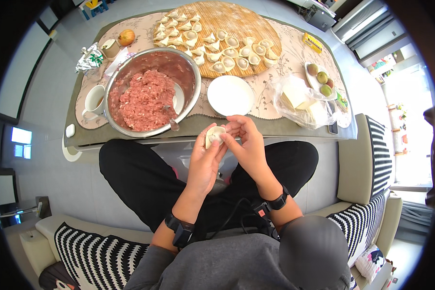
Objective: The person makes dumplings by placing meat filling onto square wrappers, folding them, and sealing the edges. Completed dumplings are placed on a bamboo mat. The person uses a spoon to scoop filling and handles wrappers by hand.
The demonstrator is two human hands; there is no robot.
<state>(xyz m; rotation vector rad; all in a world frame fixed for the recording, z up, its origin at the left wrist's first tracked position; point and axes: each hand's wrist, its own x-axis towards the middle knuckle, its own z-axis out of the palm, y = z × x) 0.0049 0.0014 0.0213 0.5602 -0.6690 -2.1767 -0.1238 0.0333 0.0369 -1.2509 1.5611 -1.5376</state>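
Observation:
Between my two hands, above my lap at the table's front edge, is a wonton (pixel 214 136) with its pale wrapper folded up. My left hand (pixel 204 159) cradles it from below and the left. From the right, the thumb of my right hand (pixel 247 145) presses on the dough. Beyond my hands stands a white bowl (pixel 230 95). To its left, a large steel basin (pixel 195 69) holds pink minced meat (pixel 148 99) with a spoon (pixel 173 121) stuck in it. Stacked wrappers (pixel 299 96) lie in a clear plastic bag (pixel 324 117) on the right.
Several shaped wontons (pixel 230 52) sit in rows on a round slatted board (pixel 239 18) at the back. A mug (pixel 93 99) stands left of the basin. On the right are a plate of fruit (pixel 320 78), a yellow box (pixel 312 42) and a phone (pixel 332 127).

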